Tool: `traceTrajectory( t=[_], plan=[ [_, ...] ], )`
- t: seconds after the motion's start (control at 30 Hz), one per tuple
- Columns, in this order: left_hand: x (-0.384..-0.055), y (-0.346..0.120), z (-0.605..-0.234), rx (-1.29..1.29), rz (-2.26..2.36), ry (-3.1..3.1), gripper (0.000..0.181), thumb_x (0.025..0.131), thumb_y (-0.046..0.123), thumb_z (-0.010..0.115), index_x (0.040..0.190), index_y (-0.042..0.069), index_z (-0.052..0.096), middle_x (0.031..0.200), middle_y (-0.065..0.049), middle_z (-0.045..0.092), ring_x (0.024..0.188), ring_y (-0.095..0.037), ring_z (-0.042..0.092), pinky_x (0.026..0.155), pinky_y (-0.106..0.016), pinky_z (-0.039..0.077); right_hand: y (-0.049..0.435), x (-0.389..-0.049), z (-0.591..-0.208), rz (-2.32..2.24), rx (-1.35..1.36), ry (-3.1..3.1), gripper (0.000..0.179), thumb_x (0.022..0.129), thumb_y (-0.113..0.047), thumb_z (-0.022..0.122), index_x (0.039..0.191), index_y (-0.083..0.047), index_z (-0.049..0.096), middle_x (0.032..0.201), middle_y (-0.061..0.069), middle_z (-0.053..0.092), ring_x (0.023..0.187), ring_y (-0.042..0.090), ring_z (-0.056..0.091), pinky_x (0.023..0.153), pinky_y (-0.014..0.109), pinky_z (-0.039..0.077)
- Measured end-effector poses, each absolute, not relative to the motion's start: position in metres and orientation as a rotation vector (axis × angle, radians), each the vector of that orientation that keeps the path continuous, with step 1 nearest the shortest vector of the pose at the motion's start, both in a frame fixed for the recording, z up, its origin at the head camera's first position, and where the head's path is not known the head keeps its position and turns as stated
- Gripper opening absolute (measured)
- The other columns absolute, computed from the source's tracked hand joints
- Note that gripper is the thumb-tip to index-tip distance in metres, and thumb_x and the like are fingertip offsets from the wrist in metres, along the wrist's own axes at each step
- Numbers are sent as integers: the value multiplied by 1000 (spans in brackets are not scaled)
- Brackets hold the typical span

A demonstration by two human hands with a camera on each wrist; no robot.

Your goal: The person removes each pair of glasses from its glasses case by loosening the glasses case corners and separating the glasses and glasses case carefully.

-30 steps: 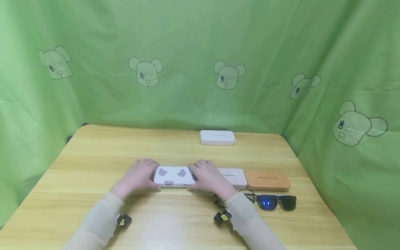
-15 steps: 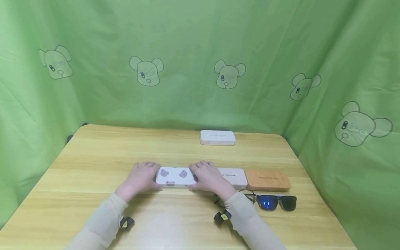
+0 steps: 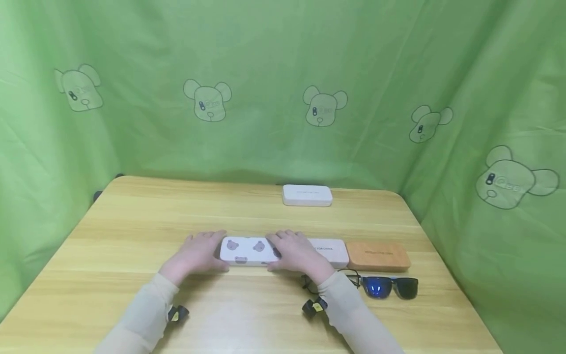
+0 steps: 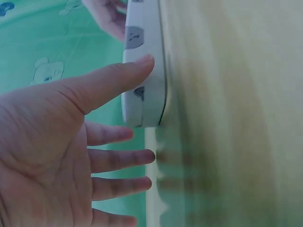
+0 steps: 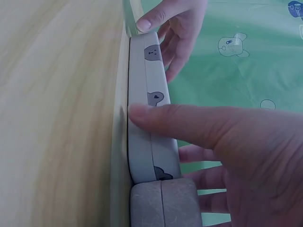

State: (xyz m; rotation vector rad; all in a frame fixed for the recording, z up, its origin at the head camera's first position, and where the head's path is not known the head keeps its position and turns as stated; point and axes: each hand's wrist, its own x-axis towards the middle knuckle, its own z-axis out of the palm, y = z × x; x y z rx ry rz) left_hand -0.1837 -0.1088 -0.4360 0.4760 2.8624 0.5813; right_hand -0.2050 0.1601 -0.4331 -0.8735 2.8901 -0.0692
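A white glasses case (image 3: 248,250) with grey bear heads lies flat on the table, a seam running along its side. My left hand (image 3: 201,253) is at its left end. In the left wrist view that thumb (image 4: 135,73) lies along the near side, while the straight fingers (image 4: 120,161) extend past the end. My right hand (image 3: 297,251) holds the case near its right end, thumb (image 5: 151,118) on the near side and fingers behind. Against that end sits a pale pinkish-grey glasses case (image 3: 332,253), partly hidden by the right hand.
An orange-brown glasses case (image 3: 379,256) continues the row at the right. Sunglasses (image 3: 389,287) with blue lenses lie in front of it, beside thin-framed glasses (image 3: 353,278) partly under the right wrist. Another white case (image 3: 307,195) lies near the table's back edge. Green curtains surround the table (image 3: 146,211).
The bear-print case has slid slightly right along with my left hand, up against the pale case. Since then the left hand has shifted very slightly left; the right hand stays nearly still.
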Motion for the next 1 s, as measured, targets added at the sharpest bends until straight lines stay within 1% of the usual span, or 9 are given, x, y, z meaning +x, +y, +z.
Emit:
traceTrajectory(
  t=[0.1,0.2,0.27,0.33,0.47,0.67,0.83,1.0],
  plan=[
    [-184,-113,-435,481,638,2836,98,69,44,83,147,4,38,148,-22,46,135,-46,43,110,-71,26,158,-205,-433,-100,-868,2865,89,74,-56,76,146,-16,43,142,9,53,130,30,51,110,54,40],
    [-185,-113,-438,494,730,2801,99,69,43,84,146,1,38,148,-22,45,136,-45,42,112,-66,29,157,-204,-432,-116,-868,2856,90,76,-57,75,148,-17,40,145,9,50,133,31,48,111,55,38],
    [-185,-113,-441,482,786,2790,100,67,43,84,146,1,38,149,-22,44,137,-44,41,114,-65,28,156,-204,-432,-125,-881,2865,90,76,-57,74,149,-17,39,147,10,49,134,31,46,112,55,38],
    [-185,-113,-446,454,833,2781,102,66,44,85,147,2,38,151,-21,42,140,-45,35,115,-67,23,155,-204,-432,-142,-903,2880,89,77,-56,74,148,-16,40,146,11,49,134,32,46,112,55,38],
    [-185,-114,-454,400,909,2781,104,65,46,85,148,4,37,154,-19,37,146,-45,22,113,-74,9,154,-203,-432,-182,-953,2898,85,77,-53,75,146,-13,44,143,13,51,132,32,49,111,53,40],
    [-187,-114,-468,378,1093,2725,106,64,46,85,147,3,37,156,-21,31,149,-46,10,113,-73,-6,153,-202,-435,-189,-996,2897,81,76,-47,79,142,-12,48,137,12,57,126,30,54,109,49,43],
    [-188,-110,-482,327,1198,2708,102,63,47,86,145,4,41,158,-21,27,150,-45,5,114,-69,-14,152,-203,-437,-194,-1008,2886,78,77,-43,79,142,-11,48,133,11,59,122,28,57,108,46,45],
    [-186,-105,-486,275,1210,2739,100,63,46,86,143,3,44,159,-19,27,150,-44,6,115,-67,-16,152,-204,-439,-204,-1016,2881,79,77,-43,78,142,-10,48,130,11,61,118,27,59,105,43,48]
  ],
)
